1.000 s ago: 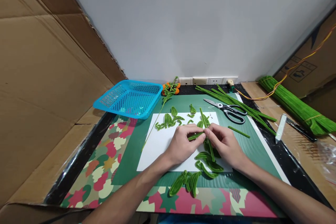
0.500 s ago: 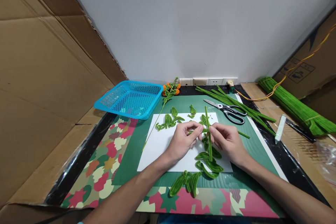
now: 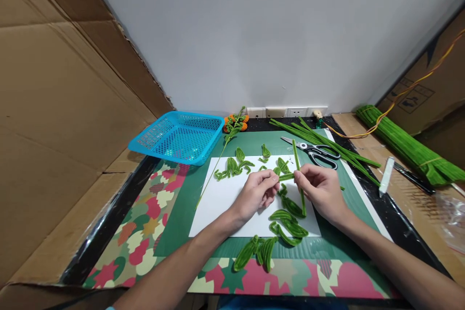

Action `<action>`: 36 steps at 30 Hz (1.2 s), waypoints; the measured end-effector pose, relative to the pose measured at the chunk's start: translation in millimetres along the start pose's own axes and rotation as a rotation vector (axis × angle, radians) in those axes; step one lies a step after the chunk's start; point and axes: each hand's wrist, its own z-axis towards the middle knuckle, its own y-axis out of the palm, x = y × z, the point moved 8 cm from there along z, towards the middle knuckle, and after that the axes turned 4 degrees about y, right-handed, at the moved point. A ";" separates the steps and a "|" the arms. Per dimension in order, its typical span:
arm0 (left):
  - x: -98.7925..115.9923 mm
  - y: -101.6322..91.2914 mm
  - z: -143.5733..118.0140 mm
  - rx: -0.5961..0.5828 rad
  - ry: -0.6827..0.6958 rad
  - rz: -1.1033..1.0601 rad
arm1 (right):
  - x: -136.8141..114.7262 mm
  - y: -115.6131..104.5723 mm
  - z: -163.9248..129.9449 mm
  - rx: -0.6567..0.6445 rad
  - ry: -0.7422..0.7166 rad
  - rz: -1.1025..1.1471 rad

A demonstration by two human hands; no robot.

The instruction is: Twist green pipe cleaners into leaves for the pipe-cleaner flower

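Above a white sheet of paper (image 3: pixel 218 213), my left hand (image 3: pixel 258 188) pinches one end of a green pipe cleaner (image 3: pixel 286 177) that runs across to my right hand (image 3: pixel 319 191). The right fingers are closed where a second pipe cleaner (image 3: pixel 297 152) crosses it, standing roughly upright in view with its lower end at the paper's right part. Around and below my hands lie leaf shapes (image 3: pixel 288 223) bent from green pipe cleaners. Several more leaf shapes (image 3: pixel 232 167) lie at the paper's upper left, and a few (image 3: pixel 269 254) near the front edge.
Scissors (image 3: pixel 319 152) and loose green pipe cleaners (image 3: pixel 341 150) lie at the back right. A thick green bundle (image 3: pixel 410 145) rests farther right, near a white strip (image 3: pixel 387 177). A blue basket (image 3: pixel 174 138) stands back left, beside an orange flower stem (image 3: pixel 236 123).
My right hand has moved right with the crossing pipe cleaner, away from my left hand. More of the pipe cleaner between the hands now shows.
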 end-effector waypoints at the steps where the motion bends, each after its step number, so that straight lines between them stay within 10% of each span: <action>1: 0.1 0.8 0.0 -0.002 0.003 -0.031 | -1.3 -0.7 0.4 0.006 -0.004 -0.003; 8: 11.8 2.9 -2.0 -0.009 0.151 0.058 | 4.0 -2.2 3.3 0.020 0.099 0.121; 16: 48.9 -2.1 -17.7 0.233 0.589 0.875 | 37.7 10.8 1.9 0.010 0.384 0.410; 25: 8.6 -15.4 9.7 0.095 0.172 0.058 | 24.7 3.9 7.1 -0.014 0.247 0.254; 36: 52.5 -8.5 -15.2 0.117 0.716 0.729 | 35.6 22.9 -0.1 -0.162 0.529 0.593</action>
